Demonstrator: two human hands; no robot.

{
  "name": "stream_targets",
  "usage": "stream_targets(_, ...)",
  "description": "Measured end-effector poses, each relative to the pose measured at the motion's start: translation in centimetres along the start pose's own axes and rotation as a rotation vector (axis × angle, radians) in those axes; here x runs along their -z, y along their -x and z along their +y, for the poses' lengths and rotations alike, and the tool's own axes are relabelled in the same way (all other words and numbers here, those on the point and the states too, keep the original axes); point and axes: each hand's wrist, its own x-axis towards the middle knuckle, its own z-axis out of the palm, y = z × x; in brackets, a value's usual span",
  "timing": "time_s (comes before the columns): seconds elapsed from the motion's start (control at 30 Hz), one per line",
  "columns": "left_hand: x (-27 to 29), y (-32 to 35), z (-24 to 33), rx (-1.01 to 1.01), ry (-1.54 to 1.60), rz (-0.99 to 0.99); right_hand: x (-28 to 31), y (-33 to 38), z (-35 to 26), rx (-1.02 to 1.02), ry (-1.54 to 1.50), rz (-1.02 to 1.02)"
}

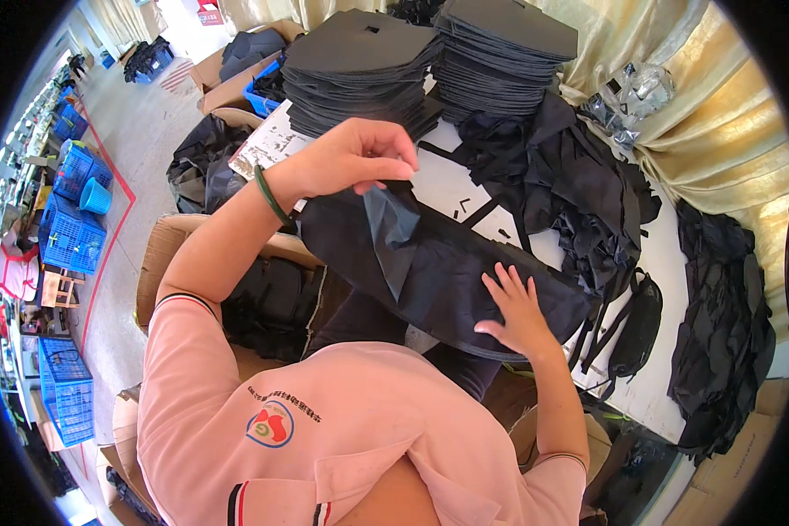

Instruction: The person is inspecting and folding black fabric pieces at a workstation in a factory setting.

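A long black fabric piece (447, 267) lies across the near edge of the white table and hangs over toward my lap. My left hand (359, 159), with a green bangle on its wrist, is raised over the fabric's left end. Its fingers are curled in a pinch, and a fold with a greyish underside (391, 230) rises up to them. My right hand (519, 309) rests flat on the right part of the same fabric, fingers spread. Just right of that hand, a small black pouch with straps (636, 324) lies on the table.
Two tall stacks of black sheets (359, 74) (504, 66) stand at the back. A heap of black fabric (570, 175) covers the table's right side; more black pieces (719, 324) hang over its right edge. An open cardboard box (171, 254) stands at left. Small black scraps (462, 209) dot the tabletop (438, 180).
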Motion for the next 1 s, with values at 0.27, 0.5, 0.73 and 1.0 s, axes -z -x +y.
stream_targets(0.27,-7.2,-2.7,-0.6,-0.112,-0.005,-0.134,4.4,-8.3,-6.5,0.317,-1.177,0.432)
stream_targets(0.5,-9.2,-1.8,-6.9,-0.269,0.379,0.224,1.7,-10.0,-3.0,0.191,-1.256,0.626)
stream_targets(0.73,-13.6,1.8,-14.6,-0.359,-0.987,-0.171,-5.1,-10.6,1.6,0.03,-1.725,0.74)
stream_targets(1.0,-8.7,8.7,-16.9,0.215,-1.235,0.24,-7.8,-10.1,3.1,0.083,-1.647,0.718)
